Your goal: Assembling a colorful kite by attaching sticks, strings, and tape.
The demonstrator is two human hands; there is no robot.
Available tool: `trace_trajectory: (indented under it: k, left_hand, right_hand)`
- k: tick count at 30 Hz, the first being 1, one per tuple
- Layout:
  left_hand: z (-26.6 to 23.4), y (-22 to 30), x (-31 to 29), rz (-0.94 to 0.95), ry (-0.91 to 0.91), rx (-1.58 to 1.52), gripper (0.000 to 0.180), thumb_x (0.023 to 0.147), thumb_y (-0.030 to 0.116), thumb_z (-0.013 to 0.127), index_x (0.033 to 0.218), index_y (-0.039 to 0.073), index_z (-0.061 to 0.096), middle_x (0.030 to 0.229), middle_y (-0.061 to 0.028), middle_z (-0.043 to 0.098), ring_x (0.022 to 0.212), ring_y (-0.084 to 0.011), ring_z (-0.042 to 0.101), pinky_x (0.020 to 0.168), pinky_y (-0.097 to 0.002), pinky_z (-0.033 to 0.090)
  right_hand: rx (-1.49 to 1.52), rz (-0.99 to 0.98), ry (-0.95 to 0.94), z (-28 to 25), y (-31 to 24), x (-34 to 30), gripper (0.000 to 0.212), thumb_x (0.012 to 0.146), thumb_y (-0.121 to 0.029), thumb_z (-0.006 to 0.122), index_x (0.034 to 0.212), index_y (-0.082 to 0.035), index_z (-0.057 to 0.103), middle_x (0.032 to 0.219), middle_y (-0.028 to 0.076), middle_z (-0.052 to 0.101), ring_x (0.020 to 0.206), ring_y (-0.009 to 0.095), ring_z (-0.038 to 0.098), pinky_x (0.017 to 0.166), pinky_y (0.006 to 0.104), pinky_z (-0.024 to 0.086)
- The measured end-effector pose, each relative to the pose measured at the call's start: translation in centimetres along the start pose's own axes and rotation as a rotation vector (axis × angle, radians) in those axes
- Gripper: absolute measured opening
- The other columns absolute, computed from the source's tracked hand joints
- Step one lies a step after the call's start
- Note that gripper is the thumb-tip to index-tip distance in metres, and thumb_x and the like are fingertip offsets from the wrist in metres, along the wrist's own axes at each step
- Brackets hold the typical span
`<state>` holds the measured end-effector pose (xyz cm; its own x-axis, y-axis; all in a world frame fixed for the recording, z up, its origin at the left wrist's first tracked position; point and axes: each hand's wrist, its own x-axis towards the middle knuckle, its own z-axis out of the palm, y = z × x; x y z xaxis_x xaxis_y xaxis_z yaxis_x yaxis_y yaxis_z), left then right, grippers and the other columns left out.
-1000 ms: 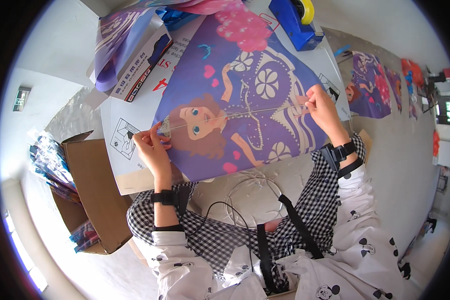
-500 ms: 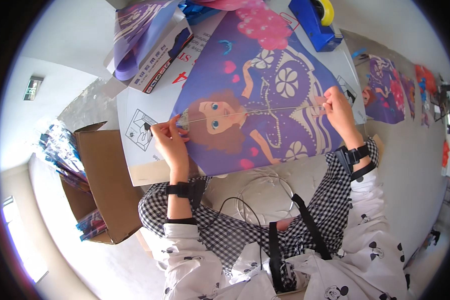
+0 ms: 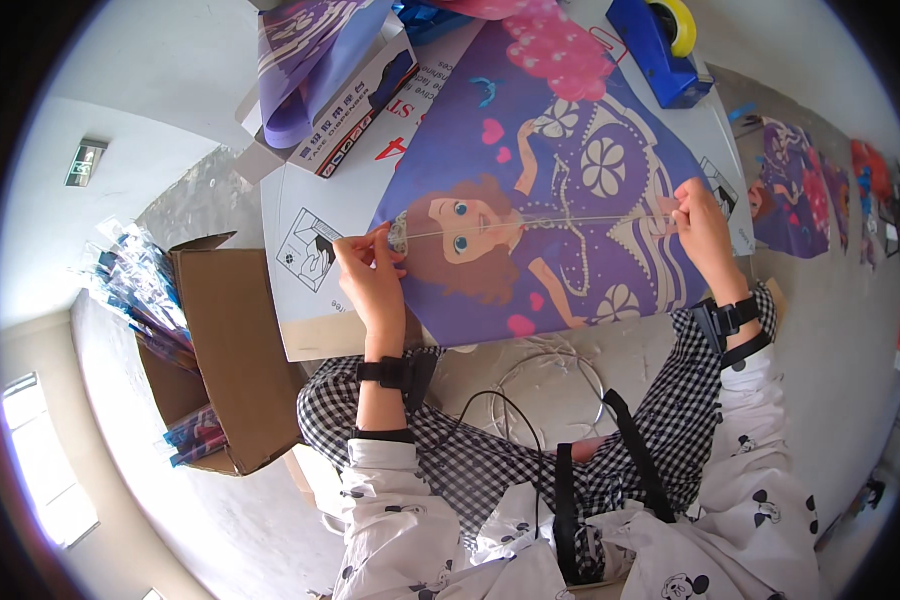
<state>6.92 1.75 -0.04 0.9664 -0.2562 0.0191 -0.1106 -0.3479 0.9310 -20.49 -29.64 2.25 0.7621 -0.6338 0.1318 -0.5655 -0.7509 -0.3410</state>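
It looks like a workshop: a purple printed sheet (image 3: 560, 190) with similar ones (image 3: 790, 180) off to the right, a blue tape dispenser (image 3: 655, 60), a cardboard box (image 3: 240, 350) of wrapped packs (image 3: 142, 285), bare grey floor (image 3: 820, 330).

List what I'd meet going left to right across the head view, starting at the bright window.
Bright window → brown cardboard box → left hand → thin string over the large purple sheet → right hand → another purple sheet → blurred red-orange bundle.
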Motion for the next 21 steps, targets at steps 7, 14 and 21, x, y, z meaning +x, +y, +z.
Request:
trace_trajectory:
  k: [7, 14, 21]
  left_hand:
    - [-0.2, -0.4, 0.1, 0.067, -0.013, 0.169, 0.019, 0.093, 0.01, 0.06, 0.088, 0.003, 0.043, 0.097, -0.0121, 0.071, 0.06, -0.0126, 0.062, 0.049, -0.0251, 0.049]
    - [-0.1, -1.5, 0.2, 0.231, -0.001, 0.289, 0.019, 0.091, 0.009, 0.061, 0.087, 0.003, 0.043, 0.098, -0.0103, 0.071, 0.065, -0.0197, 0.064, 0.057, -0.0306, 0.05]
    - [0.0, -1.1, -0.2, 0.265, 0.006, 0.38, 0.019, 0.091, 0.009, 0.061, 0.087, 0.004, 0.043, 0.098, -0.0088, 0.071, 0.067, -0.0229, 0.064, 0.059, -0.0329, 0.051]
  right_hand:
    - [-0.016, 0.0, -0.007, 0.0, 0.0, 0.0, 0.025, 0.08, 0.005, 0.06, 0.099, -0.003, 0.046, 0.085, 0.013, 0.058, 0.081, 0.032, 0.06, 0.071, 0.0408, 0.049]
    - [-0.02, -0.005, -0.002, -0.1, -0.2, 0.0, 0.025, 0.08, 0.005, 0.061, 0.099, -0.003, 0.046, 0.086, 0.013, 0.058, 0.082, 0.032, 0.059, 0.072, 0.041, 0.049]
    - [-0.028, -0.01, -0.005, 0.0, 0.1, 0.0, 0.025, 0.08, 0.005, 0.061, 0.098, -0.003, 0.046, 0.087, 0.013, 0.058, 0.083, 0.032, 0.059, 0.073, 0.0411, 0.049]
